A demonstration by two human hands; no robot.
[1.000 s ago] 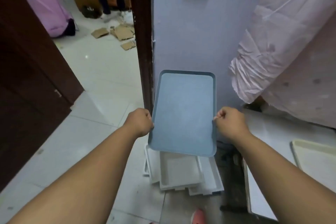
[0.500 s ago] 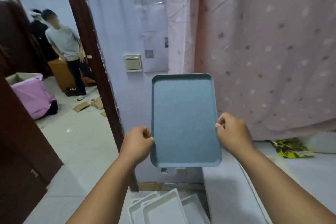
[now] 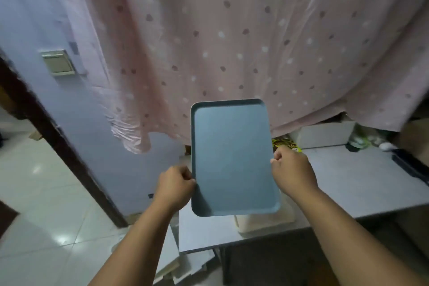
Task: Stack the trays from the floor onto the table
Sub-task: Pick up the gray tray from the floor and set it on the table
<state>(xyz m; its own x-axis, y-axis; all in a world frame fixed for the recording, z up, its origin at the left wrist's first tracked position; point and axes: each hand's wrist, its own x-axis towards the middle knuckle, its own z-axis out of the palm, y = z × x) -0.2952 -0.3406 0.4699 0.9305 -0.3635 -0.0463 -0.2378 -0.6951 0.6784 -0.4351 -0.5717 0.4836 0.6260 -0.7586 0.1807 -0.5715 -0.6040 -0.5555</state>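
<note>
A pink dotted curtain [image 3: 232, 42] fills the view from 10 to 2 o'clock, hanging over the far edge of the grey table [image 3: 348, 183] at 3 to 5 o'clock. The blue tray [image 3: 232, 158] is held at the centre, above the table's near left corner, its long axis running from 6 to 12 o'clock, hollow side facing the camera, far short end tipped upward. Beneath its near end, a cream tray [image 3: 264, 222] lies on the table. White trays [image 3: 183, 264] lie on the floor at 6 to 7 o'clock. The left hand [image 3: 175, 187] grasps the blue tray's left long edge with curled fingers; the right hand [image 3: 293, 172] clasps the right long edge.
</note>
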